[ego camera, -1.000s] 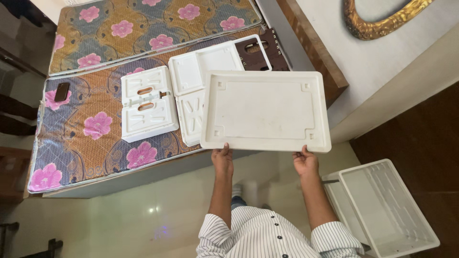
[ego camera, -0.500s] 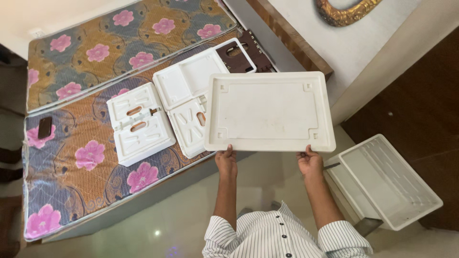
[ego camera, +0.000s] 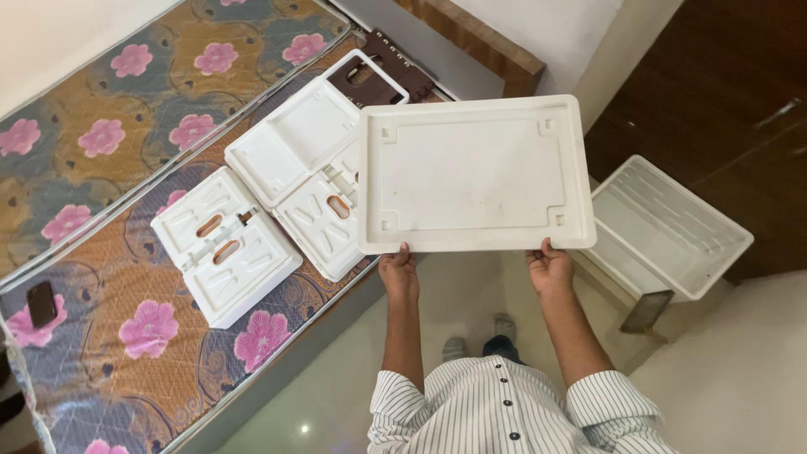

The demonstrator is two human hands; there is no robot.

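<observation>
Both hands' fingers pinch the near edge of a flat, white, notched rectangular panel (ego camera: 475, 175).

floral mattress (ego camera: 109, 126), white moulded panels (ego camera: 223, 244), dark phone (ego camera: 40, 303)

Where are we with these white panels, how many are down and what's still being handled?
Down: three white panels lie on the floral mattress. In hand: left hand and right hand grip the large flat panel by its near edge. Untouched: the white bin on the floor.
</observation>
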